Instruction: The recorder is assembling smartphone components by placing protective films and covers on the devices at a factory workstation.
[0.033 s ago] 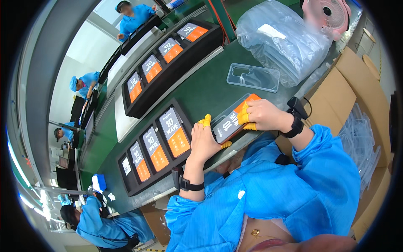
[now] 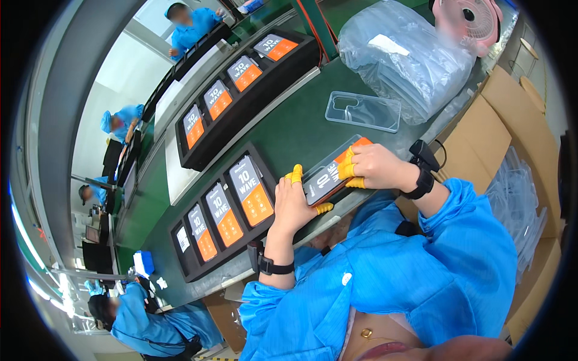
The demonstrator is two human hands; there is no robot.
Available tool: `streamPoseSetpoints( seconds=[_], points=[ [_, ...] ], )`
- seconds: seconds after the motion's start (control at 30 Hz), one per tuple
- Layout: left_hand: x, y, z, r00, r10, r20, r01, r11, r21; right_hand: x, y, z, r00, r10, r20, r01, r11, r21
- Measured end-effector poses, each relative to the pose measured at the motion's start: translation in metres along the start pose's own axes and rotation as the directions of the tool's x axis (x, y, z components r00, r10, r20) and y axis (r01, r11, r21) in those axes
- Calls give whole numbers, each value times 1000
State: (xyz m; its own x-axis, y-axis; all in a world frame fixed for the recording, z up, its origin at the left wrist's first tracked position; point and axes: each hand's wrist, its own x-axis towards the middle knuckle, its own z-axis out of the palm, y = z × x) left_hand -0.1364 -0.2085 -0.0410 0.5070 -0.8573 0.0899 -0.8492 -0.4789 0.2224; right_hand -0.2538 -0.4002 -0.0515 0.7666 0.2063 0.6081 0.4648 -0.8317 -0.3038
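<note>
A smartphone [image 2: 325, 182] with a grey and orange front film lies between my hands at the near edge of the green bench. Clear plastic, apparently a phone case, shows along its far side. My left hand [image 2: 291, 201] grips the phone's left end, with yellow covers on its fingertips. At the other end, my right hand [image 2: 378, 166] is closed over the orange part, its fingertips also in yellow covers. How far the phone sits inside the clear plastic is hidden by my fingers. Beyond my right hand, a clear phone case [image 2: 363, 112] lies flat on the bench.
Left of my hands, a black tray [image 2: 265, 166] holds several phones; a second black tray [image 2: 229, 129] stands farther back. A plastic bag of clear cases [image 2: 406, 57] and a pink fan [image 2: 478, 21] are far right. An open cardboard box [image 2: 481, 129] stands right. Co-workers [image 2: 150, 322] are at left.
My right hand has shifted very slightly left along the phone. Both hands keep their hold.
</note>
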Motion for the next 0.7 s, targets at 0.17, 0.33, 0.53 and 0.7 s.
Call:
streamPoseSetpoints(
  seconds=[0.17, 0.33, 0.53, 0.7],
  points=[
    [-2, -5, -4, 998, 46, 50, -41, 993, -107, 2, -3, 2, 993, 100, 58, -105, 991, 87],
    [-5, -5, -6, 998, 45, 50, -37, 989, -145, 5, 10, 12, 986, 155, 56, -162, 976, 145],
    [-22, 15, -38, 951, 202, -233, -217, 975, -40, 13, 17, -9, 972, 149, 182, -171, 978, 116],
    [-33, 31, -57, 907, 254, -335, -312, 941, -133, 19, 4, -2, 986, 130, 103, -148, 971, 186]
  ],
)
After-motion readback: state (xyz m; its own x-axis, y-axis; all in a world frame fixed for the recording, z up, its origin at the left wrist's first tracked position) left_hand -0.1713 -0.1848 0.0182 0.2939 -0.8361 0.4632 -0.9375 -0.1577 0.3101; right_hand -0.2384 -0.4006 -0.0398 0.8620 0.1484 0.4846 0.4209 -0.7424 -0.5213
